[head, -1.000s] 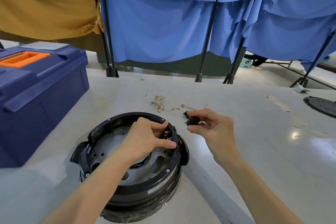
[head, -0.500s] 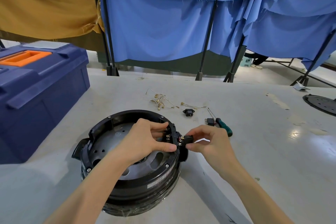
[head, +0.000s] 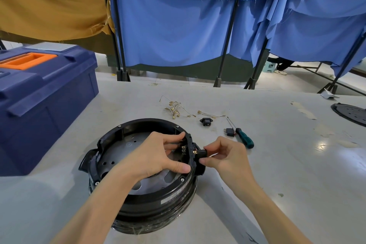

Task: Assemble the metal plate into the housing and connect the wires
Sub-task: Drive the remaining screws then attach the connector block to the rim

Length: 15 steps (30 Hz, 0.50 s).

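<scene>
Black plastic housing (head: 142, 200): round, standing on the grey table (head: 277, 174), with its near side partly crossed by a forearm. Metal plate (head: 126, 148): seated inside the housing, perforated, largely covered by the left hand (head: 156, 156). Left hand: thumb along the rim, fingers curled over the inner wall by the brass terminals, apparently gripping the housing; fingertips hidden. Right hand (head: 227, 156): pinches a small black socket (head: 202, 153) against the rim's outer side. Loose wires (head: 176, 108), spare connector (head: 206, 121), screwdriver (head: 244, 137): on the table beyond. Blue toolbox (head: 45, 105): left, cut off by the frame.

Toolbox (head: 45, 105) blocks left; bare table (head: 287, 164) lies right of housing (head: 150, 202).
</scene>
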Available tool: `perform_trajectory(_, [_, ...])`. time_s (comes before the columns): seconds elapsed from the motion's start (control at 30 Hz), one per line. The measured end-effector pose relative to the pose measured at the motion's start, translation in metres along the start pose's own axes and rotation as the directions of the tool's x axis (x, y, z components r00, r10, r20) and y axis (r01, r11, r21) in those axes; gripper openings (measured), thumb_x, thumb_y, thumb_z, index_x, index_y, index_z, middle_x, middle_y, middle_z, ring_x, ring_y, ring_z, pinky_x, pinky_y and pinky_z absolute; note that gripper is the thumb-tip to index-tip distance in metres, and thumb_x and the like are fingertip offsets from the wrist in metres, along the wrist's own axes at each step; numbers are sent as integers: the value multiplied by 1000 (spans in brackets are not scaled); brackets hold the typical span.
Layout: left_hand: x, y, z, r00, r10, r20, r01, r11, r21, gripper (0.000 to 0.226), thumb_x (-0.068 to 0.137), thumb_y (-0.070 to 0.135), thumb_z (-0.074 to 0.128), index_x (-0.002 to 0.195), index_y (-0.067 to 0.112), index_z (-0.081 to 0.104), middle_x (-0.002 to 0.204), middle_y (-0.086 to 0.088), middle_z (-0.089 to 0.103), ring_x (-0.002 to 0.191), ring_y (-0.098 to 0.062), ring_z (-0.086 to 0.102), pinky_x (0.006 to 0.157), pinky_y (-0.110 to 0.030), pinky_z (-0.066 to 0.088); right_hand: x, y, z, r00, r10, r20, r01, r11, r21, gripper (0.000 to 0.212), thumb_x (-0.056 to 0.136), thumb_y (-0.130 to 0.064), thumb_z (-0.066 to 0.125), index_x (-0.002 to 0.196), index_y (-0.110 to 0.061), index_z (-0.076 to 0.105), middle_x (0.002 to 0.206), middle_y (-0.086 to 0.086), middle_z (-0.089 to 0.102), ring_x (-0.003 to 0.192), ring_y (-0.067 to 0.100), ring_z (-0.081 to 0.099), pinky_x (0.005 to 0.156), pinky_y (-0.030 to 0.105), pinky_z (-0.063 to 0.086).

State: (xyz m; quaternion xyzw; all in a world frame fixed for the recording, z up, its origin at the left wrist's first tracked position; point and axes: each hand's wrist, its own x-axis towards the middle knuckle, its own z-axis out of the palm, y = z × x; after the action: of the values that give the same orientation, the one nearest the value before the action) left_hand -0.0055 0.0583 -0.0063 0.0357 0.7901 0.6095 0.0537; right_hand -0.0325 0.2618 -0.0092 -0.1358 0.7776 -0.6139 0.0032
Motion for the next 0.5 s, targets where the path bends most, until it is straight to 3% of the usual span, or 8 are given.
perform_trajectory(0.17, [-1,2,0,1000,16,4,-16,1000,14,107,40,23,89,139,14,49,107,20,66,104,13,59,79,-2,44,-1,2,2,1000,-3,-2,3,1000,-8,30,65,18,76,64,-9,63,66,-7,73,59,9,69,59,14,51])
perform_trajectory(0.37, [-1,-1,-1,1000,25,3,-25,999,21,106,38,29,90,136,19,52,101,25,69,106,12,59,80,-2,44,0,3,6,1000,-6,-12,6,1000,-14,29,65,16,77,68,-11,66,69,-3,74,61,11,70,63,20,56])
perform_trajectory(0.5, [0,-2,0,1000,24,1,-24,999,23,103,38,30,91,134,21,54,99,27,70,105,12,60,81,-2,44,-1,5,10,1000,-2,-19,2,1000,2,31,65,15,78,67,-14,66,70,-4,74,63,10,71,61,17,53])
